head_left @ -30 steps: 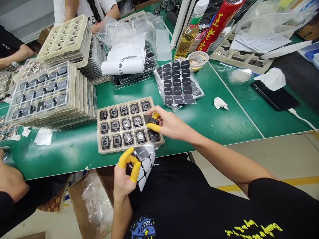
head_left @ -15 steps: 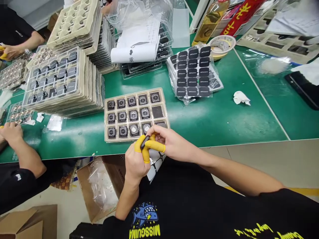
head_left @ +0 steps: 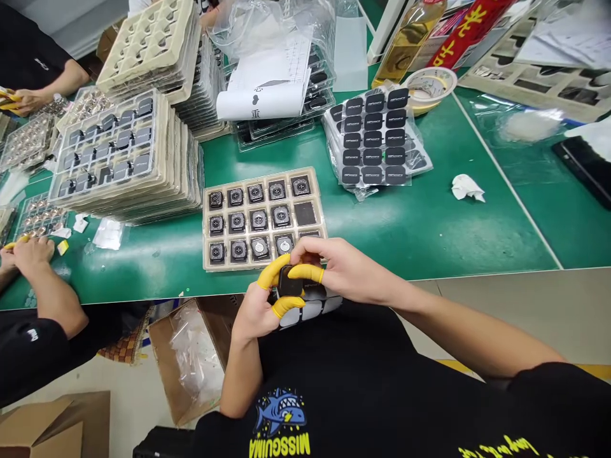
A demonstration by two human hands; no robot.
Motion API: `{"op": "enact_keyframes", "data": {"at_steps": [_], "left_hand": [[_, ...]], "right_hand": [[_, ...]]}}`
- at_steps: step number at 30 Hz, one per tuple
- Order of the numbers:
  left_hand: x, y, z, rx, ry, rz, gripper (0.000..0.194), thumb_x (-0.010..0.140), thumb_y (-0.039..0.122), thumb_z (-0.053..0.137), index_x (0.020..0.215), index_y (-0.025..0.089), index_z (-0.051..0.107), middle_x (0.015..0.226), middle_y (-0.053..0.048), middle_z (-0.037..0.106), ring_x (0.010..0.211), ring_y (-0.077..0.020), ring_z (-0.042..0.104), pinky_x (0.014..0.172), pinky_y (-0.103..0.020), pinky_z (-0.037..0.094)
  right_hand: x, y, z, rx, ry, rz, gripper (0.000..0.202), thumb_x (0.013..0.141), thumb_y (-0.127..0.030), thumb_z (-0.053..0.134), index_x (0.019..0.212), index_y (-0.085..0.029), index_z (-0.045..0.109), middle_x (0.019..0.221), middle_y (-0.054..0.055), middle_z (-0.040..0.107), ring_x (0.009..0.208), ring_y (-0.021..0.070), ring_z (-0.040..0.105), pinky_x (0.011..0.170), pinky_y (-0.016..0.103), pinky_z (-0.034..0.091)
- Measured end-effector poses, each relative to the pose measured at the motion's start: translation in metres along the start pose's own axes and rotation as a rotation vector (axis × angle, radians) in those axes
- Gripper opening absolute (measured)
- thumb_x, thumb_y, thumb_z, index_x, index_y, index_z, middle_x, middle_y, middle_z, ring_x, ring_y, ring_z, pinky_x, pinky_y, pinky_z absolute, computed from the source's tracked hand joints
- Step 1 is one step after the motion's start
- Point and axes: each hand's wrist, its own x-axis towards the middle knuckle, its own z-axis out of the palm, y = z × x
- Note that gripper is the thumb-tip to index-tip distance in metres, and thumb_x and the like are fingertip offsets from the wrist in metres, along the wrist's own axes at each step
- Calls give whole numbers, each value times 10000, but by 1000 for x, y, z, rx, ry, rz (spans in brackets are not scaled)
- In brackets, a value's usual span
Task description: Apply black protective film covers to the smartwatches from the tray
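Observation:
My left hand (head_left: pixel 258 308), with yellow finger cots, grips a black smartwatch case (head_left: pixel 289 284) by its edges; the dark flat face is turned up. From the other side my right hand (head_left: pixel 334 267) closes its fingers on the top edge of the case, a yellow-covered finger lying across the corner. Beneath both hands a sticker sheet (head_left: pixel 312 310) with rounded white squares lies partly hidden. Just beyond them a beige tray (head_left: pixel 206 229) holds rows of watch cases, backs up. One pocket (head_left: pixel 305 214) at its right side has no watch in it.
Stacked trays (head_left: pixel 176 172) stand at the left. Printed black label sheets (head_left: pixel 375 140) lie behind the tray, near a tape roll (head_left: pixel 432 86) and a crumpled tissue (head_left: pixel 468 188). Co-workers' hands (head_left: pixel 33 254) are at the left. A cardboard box (head_left: pixel 165 375) sits below the table edge.
The watch case has turned from edge-on to showing its flat dark face. My left fingers have spread around its sides, and the sticker sheet beneath shows differently. The view has shifted slightly.

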Motion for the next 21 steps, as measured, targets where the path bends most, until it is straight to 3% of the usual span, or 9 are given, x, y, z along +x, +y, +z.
{"op": "enact_keyframes", "data": {"at_steps": [7,12,15,18,21], "left_hand": [[4,-7,10,67,59,9,661,952,508,871,1492,244,598,1210,-93,829,1062,-255,834,974,-380,683],[11,-10,17,-13,116,34,616,896,465,935,1394,255,639,1120,-44,805,931,-187,809,875,-298,674],[13,-10,19,-91,227,2,613,804,445,1009,1287,236,695,1092,-40,788,910,-179,809,825,-265,677],[10,-10,14,-132,356,-98,611,701,407,1071,1178,213,742,992,-19,772,775,-159,797,739,-245,685],[1,-15,0,-193,437,-155,666,583,388,1115,1116,208,759,942,-8,785,667,-171,794,665,-270,707]], "right_hand": [[-2,11,0,-299,6,-201,74,1046,-207,633,977,-234,627,973,33,686,836,180,607,731,306,488],[-6,10,1,-516,35,-382,123,1073,-140,578,986,-225,600,1003,68,668,924,217,606,774,330,499],[-13,1,-4,-550,58,-454,141,1092,-126,547,1004,-224,596,993,72,680,925,214,601,803,335,512],[-16,0,-41,-512,124,-413,120,1108,-187,571,996,-224,595,964,49,702,866,185,614,793,316,517],[-23,10,-129,-657,334,-194,92,1059,-264,664,980,-221,640,969,37,735,852,182,638,780,314,506]]}}
